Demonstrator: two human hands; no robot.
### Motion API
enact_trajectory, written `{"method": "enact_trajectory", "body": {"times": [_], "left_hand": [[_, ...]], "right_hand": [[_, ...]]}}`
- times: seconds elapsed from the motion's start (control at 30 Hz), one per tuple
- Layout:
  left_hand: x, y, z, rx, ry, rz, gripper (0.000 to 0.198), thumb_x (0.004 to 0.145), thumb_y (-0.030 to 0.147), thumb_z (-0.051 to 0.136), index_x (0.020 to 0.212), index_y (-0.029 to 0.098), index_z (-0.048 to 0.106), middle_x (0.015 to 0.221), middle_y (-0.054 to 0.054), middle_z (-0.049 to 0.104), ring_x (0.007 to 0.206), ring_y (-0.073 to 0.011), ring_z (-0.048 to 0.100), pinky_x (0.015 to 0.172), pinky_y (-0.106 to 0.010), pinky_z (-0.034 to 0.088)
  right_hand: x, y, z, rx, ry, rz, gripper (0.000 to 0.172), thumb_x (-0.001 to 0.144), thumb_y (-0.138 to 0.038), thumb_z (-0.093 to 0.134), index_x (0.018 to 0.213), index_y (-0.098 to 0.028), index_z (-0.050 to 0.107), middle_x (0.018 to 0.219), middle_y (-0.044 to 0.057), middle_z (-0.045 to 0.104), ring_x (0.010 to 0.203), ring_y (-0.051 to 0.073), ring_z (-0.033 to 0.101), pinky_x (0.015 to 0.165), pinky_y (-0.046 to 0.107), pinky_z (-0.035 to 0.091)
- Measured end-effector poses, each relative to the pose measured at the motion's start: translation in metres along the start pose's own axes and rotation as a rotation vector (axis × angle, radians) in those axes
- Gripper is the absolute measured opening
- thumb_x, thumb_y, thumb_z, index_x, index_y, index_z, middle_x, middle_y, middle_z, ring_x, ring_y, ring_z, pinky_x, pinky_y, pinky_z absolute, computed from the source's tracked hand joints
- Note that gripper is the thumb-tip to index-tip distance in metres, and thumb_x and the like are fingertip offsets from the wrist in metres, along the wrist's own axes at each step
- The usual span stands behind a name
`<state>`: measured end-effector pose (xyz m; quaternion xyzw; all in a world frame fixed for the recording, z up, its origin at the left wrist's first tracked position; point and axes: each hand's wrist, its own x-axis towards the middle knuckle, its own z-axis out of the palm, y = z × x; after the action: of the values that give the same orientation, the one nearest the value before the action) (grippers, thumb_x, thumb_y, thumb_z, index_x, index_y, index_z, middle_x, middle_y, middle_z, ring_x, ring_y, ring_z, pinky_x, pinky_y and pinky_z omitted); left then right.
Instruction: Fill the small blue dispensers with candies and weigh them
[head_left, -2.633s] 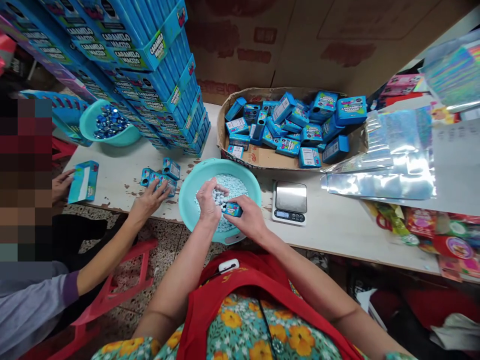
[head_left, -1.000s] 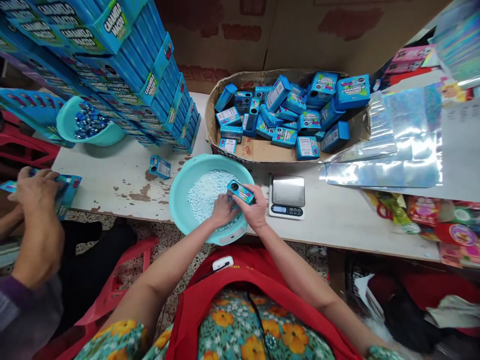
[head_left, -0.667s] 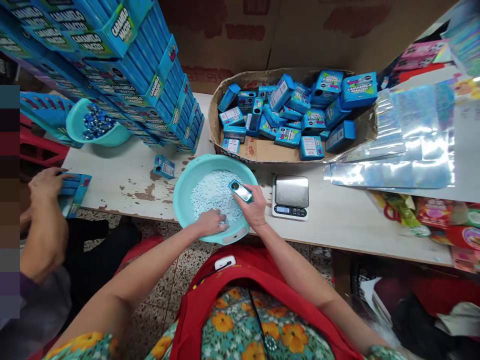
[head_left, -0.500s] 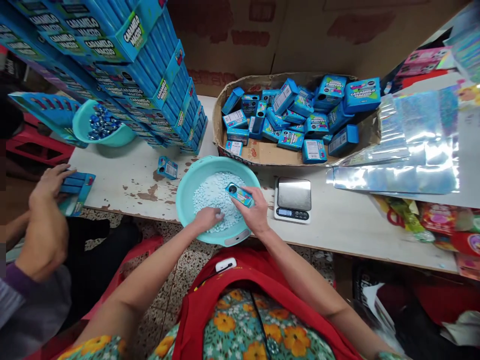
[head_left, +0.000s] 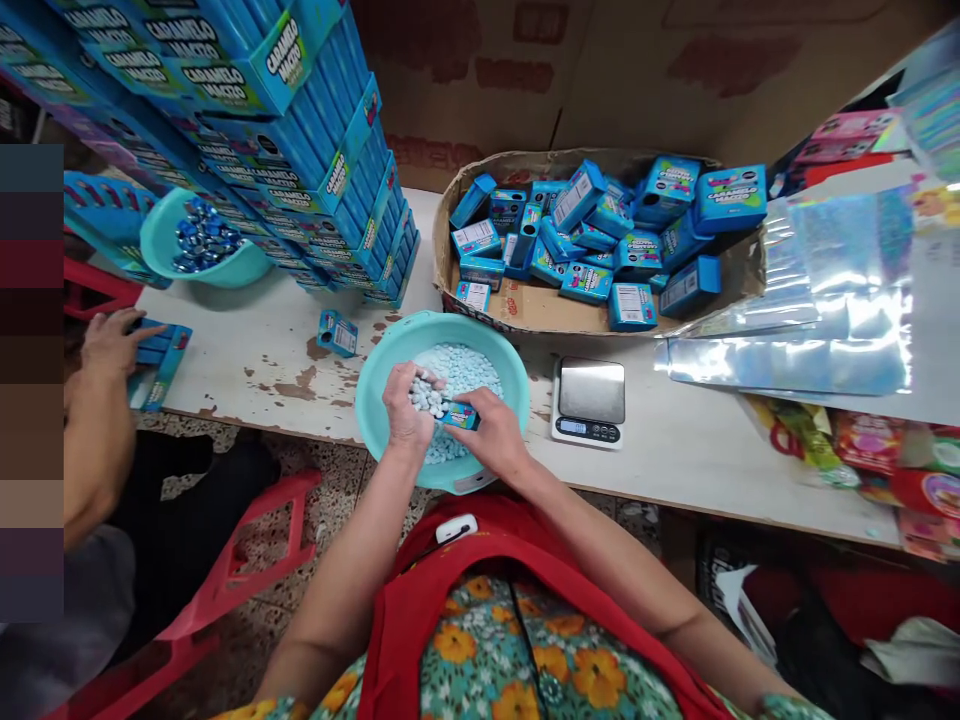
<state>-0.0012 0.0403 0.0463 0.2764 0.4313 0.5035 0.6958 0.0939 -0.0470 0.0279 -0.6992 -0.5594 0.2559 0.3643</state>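
Observation:
A turquoise basin (head_left: 369, 420) holds many small pale-blue candies (head_left: 476, 366). Above it, my left hand (head_left: 409, 412) is cupped around a heap of the candies, some showing between thumb and fingers. My right hand (head_left: 495, 430) grips a small blue candy box (head_left: 460, 414), tilted on its side with one end against the heap in my left hand. The box's opening is hidden by the candies and fingers. Right of the basin stands a small digital scale (head_left: 591, 392) with a bare metal plate. Another small blue box (head_left: 337, 333) lies on the table left of the basin.
A cut-down cardboard box (head_left: 525, 312) full of blue candy boxes stands behind the basin. Tall stacks of display boxes (head_left: 330, 180) rise at left, beside a bowl (head_left: 225, 272) of blue wrapped candies. A co-worker's hand (head_left: 112, 345) handles blue packs. Shiny plastic sheets (head_left: 795, 350) lie right.
My left hand has scooped candies out of the basin and risen to meet the box. My right hand has lowered and tilted the box toward it.

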Motion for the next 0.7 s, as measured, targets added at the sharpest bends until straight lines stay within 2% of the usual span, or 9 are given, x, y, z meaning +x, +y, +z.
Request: {"method": "enact_trajectory", "body": {"times": [0.23,0.4,0.5,0.7], "left_hand": [[0.002,0.004,0.017,0.082,0.085,0.013,0.033,0.072,0.044,0.067,0.080,0.019,0.047,0.065,0.004,0.052,0.053,-0.0092,0.054,0.054,-0.023,0.048],[0.000,0.007,0.024,0.092,0.091,0.050,0.034,0.075,0.045,0.065,0.071,0.019,0.043,0.056,0.006,0.045,0.049,-0.0076,0.049,0.059,-0.025,0.050],[-0.001,0.007,0.027,0.088,0.070,0.061,0.030,0.076,0.041,0.065,0.071,0.019,0.045,0.054,0.007,0.044,0.045,-0.0066,0.045,0.061,-0.026,0.051],[-0.001,0.006,0.030,0.127,0.008,0.111,0.027,0.076,0.037,0.066,0.070,0.018,0.048,0.058,0.006,0.046,0.049,-0.0070,0.047,0.061,-0.025,0.051]], "right_hand": [[0.005,-0.004,-0.013,-0.021,0.041,0.031,0.031,0.071,-0.026,0.075,0.101,-0.022,0.065,0.096,0.006,0.065,0.094,0.025,0.061,0.082,0.038,0.047],[0.006,-0.003,-0.020,0.024,0.045,0.014,0.031,0.071,-0.025,0.075,0.101,-0.021,0.065,0.093,0.005,0.065,0.093,0.024,0.061,0.082,0.036,0.047],[0.007,-0.004,-0.023,0.044,0.037,0.015,0.033,0.070,-0.025,0.076,0.101,-0.021,0.066,0.093,0.005,0.065,0.093,0.023,0.061,0.082,0.036,0.047],[0.009,-0.002,-0.025,0.071,0.066,0.019,0.032,0.070,-0.027,0.077,0.100,-0.022,0.066,0.092,0.004,0.065,0.091,0.023,0.061,0.081,0.036,0.048]]}}
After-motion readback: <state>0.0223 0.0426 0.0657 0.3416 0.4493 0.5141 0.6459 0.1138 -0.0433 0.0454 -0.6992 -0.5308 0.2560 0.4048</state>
